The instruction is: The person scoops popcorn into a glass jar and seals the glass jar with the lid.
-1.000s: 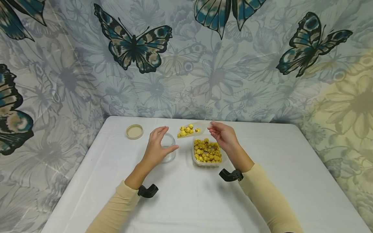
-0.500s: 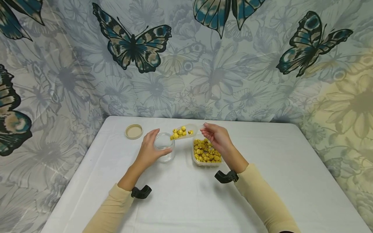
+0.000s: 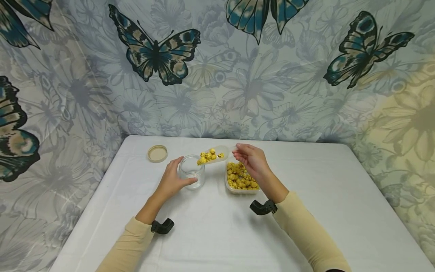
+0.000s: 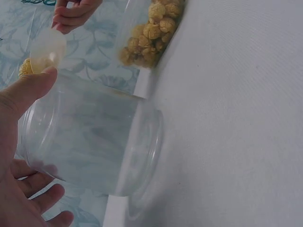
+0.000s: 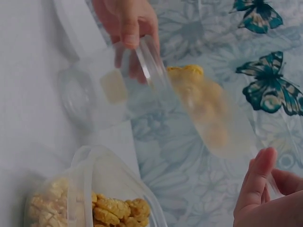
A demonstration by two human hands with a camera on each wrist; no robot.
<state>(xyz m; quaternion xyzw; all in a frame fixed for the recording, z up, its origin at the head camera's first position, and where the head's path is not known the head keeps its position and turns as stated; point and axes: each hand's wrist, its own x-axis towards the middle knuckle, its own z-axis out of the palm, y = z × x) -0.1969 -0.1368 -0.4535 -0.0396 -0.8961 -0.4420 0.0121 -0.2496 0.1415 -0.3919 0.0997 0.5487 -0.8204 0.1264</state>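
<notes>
A clear, empty-looking jar (image 3: 198, 180) stands upright on the table. My left hand (image 3: 170, 180) grips it near the top, thumb (image 4: 35, 90) on one side and fingers on the other. Between thumb and fingers, my right hand (image 3: 254, 160) pinches the handle of a translucent scoop (image 3: 222, 152). Several yellow popcorn pieces (image 3: 208, 155) lie in the scoop, whose tip is over the jar's rim at its right side. Below my right hand sits a clear plastic container (image 3: 242, 192) with more popcorn (image 5: 111, 210), partly hidden by that hand in the head view.
A round lid (image 3: 157, 154) with a gold-coloured rim lies left of the jar, near the back edge. White cloth covers the table (image 3: 217, 234). Behind it hangs a butterfly-patterned backdrop (image 3: 217, 94).
The scoop with popcorn has moved left from above the container to the jar's rim. My left hand has shifted left and down and come to hold the jar.
</notes>
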